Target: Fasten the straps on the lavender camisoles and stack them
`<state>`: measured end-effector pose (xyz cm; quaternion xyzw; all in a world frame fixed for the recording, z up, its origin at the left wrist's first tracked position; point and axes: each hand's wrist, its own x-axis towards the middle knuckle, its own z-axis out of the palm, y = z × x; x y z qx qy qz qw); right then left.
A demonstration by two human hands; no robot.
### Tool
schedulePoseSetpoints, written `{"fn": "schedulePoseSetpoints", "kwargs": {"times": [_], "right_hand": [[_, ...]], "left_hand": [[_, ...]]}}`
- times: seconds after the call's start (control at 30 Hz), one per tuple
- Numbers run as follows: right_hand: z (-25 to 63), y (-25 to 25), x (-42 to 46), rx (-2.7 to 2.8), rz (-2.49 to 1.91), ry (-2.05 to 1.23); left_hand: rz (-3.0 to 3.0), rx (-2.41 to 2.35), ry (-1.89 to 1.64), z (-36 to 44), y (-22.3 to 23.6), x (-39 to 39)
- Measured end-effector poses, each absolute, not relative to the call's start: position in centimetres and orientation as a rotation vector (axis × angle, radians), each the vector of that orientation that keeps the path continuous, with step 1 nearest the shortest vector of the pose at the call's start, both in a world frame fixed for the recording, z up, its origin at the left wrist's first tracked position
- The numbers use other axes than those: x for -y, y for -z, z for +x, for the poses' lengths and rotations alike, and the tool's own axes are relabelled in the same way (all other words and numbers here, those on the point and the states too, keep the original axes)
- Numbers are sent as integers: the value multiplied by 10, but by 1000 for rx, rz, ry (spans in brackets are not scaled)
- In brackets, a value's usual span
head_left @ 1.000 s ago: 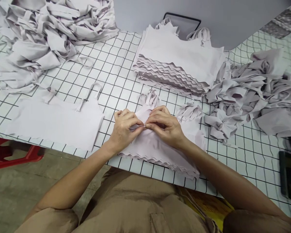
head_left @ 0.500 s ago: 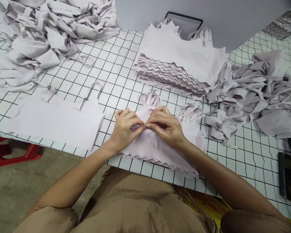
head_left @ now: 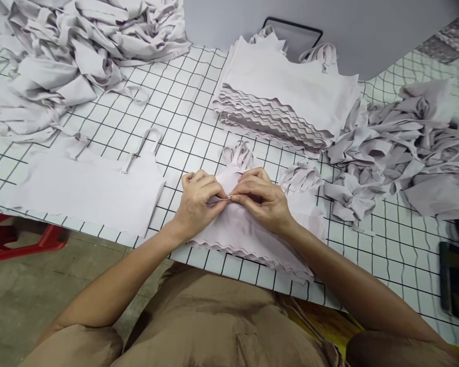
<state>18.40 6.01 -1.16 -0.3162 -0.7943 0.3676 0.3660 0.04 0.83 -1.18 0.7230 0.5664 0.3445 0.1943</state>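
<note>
A small stack of pale pink camisole tops (head_left: 245,238) lies in front of me, straps bunched at its upper corners and wavy hems toward the table edge. Over its neckline my left hand (head_left: 199,203) is closed, thumb and forefinger pinching a thin whitish edge or strap of the top camisole. Its fingertips meet those of my right hand (head_left: 263,196), also closed in a pinch on the same spot. The pinched detail is too small to make out fully. Left of my hands, a single camisole (head_left: 87,188) is spread flat with two loose-ended straps.
A taller stack of camisoles (head_left: 290,81) stands behind my hands. Crumpled garments are heaped at the far left (head_left: 72,71) and right (head_left: 401,148). A dark phone-like object (head_left: 457,280) lies at the right of the checked table (head_left: 179,107). A red stool (head_left: 34,244) is below left.
Both hands keep their pinch at the same spot on the camisole. The view has shifted very slightly; nothing else visibly differs.
</note>
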Motion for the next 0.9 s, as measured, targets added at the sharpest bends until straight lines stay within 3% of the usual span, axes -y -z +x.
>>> {"fn": "schedulePoseSetpoints", "kwargs": {"times": [0.9], "right_hand": [[184,13,-60,2023,-827,-939]], "left_hand": [[1985,-1582,-945,0,10,-8]]}}
